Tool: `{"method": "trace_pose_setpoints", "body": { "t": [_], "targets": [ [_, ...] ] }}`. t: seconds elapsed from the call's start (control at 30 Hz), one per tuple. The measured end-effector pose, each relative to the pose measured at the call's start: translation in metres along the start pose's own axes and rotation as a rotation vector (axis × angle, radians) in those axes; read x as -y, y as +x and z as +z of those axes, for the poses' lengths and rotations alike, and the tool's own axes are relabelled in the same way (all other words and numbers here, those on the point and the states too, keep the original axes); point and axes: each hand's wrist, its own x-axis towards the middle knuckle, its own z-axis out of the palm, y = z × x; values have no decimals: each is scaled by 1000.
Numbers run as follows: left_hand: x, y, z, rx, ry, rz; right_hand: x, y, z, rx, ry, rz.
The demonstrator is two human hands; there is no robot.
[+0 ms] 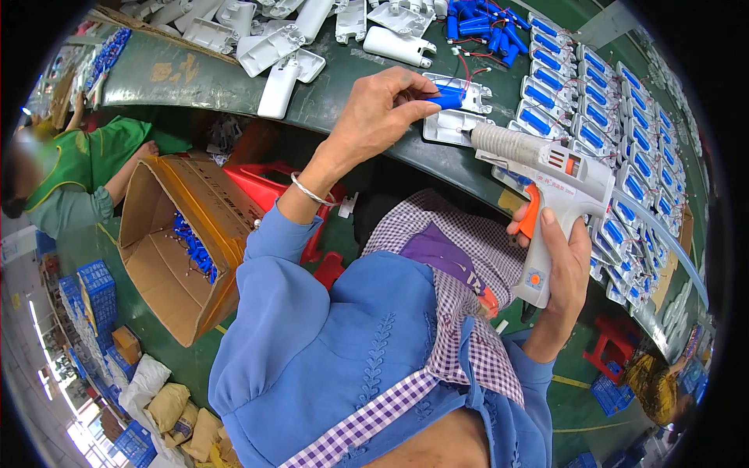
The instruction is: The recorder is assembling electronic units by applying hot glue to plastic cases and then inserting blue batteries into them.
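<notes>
My left hand point(382, 109) pinches a blue cylindrical battery point(446, 101) by its end, held over white plastic shells. Thin red wires rise near that battery. In my right hand point(568, 261) is a white glue gun point(566, 175) with an orange trigger, my fingers wrapped round its handle. Its nozzle points left, at the edge of a white shell half point(452, 126) lying open on the bench. Just behind sits another white shell point(474, 95), partly hidden by the battery and my fingers.
Rows of shells with blue batteries point(538, 121) cover the green bench point(187, 78) at right. Loose batteries point(488, 31) and white shells point(273, 47) lie at the back. A cardboard box point(183, 292) stands left, near a person in green point(86, 164). The gun's pale hose point(671, 226) trails right.
</notes>
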Motion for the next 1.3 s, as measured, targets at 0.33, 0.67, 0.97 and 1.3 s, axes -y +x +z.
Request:
{"method": "trace_pose_setpoints", "body": {
  "t": [0.33, 0.67, 0.97, 1.3],
  "targets": [
    [6, 3, 28, -47, 377, 338, 0, -10, -3, -20, 110, -7],
    [8, 3, 37, 37, 473, 267, 4, -14, -3, -16, 112, -15],
    [9, 6, 37, 42, 462, 226, 5, 2, 1, -13, 111, -18],
    [11, 6, 40, 30, 459, 243, 5, 11, -1, 22, 29, -12]
  ]
}}
